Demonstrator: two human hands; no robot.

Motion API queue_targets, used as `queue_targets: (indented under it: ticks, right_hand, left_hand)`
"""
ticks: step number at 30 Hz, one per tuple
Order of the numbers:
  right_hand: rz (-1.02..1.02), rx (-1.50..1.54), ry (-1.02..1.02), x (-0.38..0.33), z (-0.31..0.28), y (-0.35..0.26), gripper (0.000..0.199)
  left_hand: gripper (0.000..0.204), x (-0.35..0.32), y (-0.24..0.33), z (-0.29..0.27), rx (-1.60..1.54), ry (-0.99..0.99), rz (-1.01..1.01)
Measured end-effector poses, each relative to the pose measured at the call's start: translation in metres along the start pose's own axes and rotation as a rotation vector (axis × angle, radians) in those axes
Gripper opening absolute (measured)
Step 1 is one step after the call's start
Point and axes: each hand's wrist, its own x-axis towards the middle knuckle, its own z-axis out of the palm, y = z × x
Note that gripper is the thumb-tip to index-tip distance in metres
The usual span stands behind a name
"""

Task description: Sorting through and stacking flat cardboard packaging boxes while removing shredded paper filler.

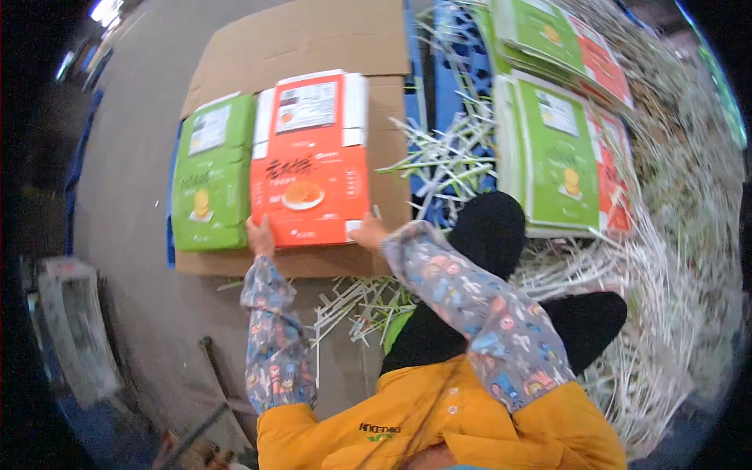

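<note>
A flat orange carton blank [329, 176] with white side flaps lies in front of me, at the top of what looks like a stack. At its near left corner my left hand [261, 236] is closed, gripping the edge. My right hand [368, 233] is closed on the near right corner, its fingers partly hidden. Directly left of the orange blank, a stack of green carton blanks [211, 176] lies almost touching it. Both rest on a brown cardboard sheet [305, 39]. Patterned sleeves cover my forearms.
To the right, stacks of green and orange carton blanks [560, 157] stand beside a blue plastic pallet [458, 59]. White and green paper strips [454, 153] lie over the pallet, and more are heaped at the far right. My dark-clad knees are close to the right-hand stack.
</note>
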Motion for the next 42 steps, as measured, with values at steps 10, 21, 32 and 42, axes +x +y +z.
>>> queue_targets:
  ticks: [10, 21, 32, 42]
  right_hand:
    - [-0.612, 0.442, 0.561, -0.124, -0.146, -0.038, 0.023]
    - [0.043, 1.439, 0.851, -0.175, -0.259, 0.273, 0.013]
    - [0.162, 1.479, 0.817, -0.152, -0.265, 0.305, 0.032]
    - [0.068, 1.527, 0.855, -0.138, -0.268, 0.292, 0.024]
  left_hand:
    - [0.045, -0.045, 0.184, 0.076, -0.397, -0.021, 0.141]
    - [0.025, -0.304, 0.4, 0.278, -0.724, -1.106, -0.224]
    - [0.032, -0.358, 0.31, 0.362, -0.468, -1.083, -0.292]
    - [0.038, -0.355, 0.313, 0.358, -0.52, -1.044, -0.376]
